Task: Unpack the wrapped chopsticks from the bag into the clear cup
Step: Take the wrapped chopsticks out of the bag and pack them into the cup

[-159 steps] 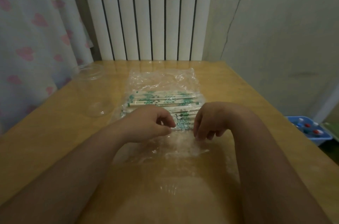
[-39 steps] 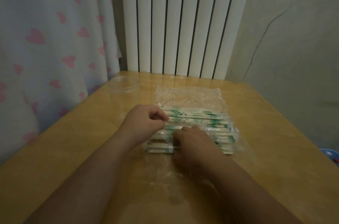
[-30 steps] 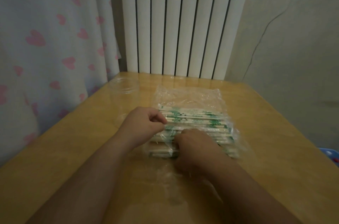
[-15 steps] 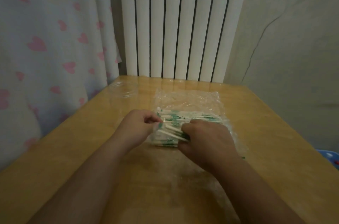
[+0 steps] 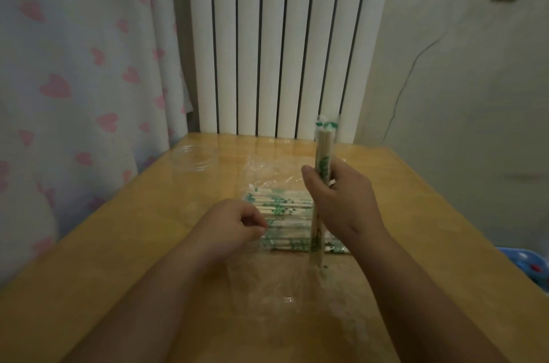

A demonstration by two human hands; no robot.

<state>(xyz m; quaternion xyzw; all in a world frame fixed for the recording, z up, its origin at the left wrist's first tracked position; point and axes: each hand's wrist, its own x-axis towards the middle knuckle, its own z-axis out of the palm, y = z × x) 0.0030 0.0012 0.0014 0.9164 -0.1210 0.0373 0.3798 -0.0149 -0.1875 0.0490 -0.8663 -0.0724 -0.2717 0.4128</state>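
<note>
Pink hearts dot the curtain hanging along the nine o'clock side of the wooden table. Just inside that edge, at about ten o'clock from the bag, stands the clear cup, upright, mouth up, with nothing visible in it. It is within easy reach but well apart from the work. The left hand sits at the bag's nine o'clock end, fingers curled in. Its thumb and forefinger seem to nip the film there, probably to pin the slippery plastic so that it does not drag along when pairs are drawn out. The dim light leaves the exact pinch unsure. Inside the bag the stack of wrapped chopsticks lies flat, running nine to three, most of it not yet unpacked. At the stack's three o'clock end the right hand wraps its fingers round the middle of a small bundle of wrapped pairs. It holds them nearly upright, tops toward twelve and lower ends hanging just above the stack's six o'clock edge. Standing them on end looks like preparation for dropping them tips-down into the cup, so the likely next move is a carry across toward ten o'clock. A white radiator fills the wall at twelve, and a blue tray peeks in at four o'clock, off the table.
</note>
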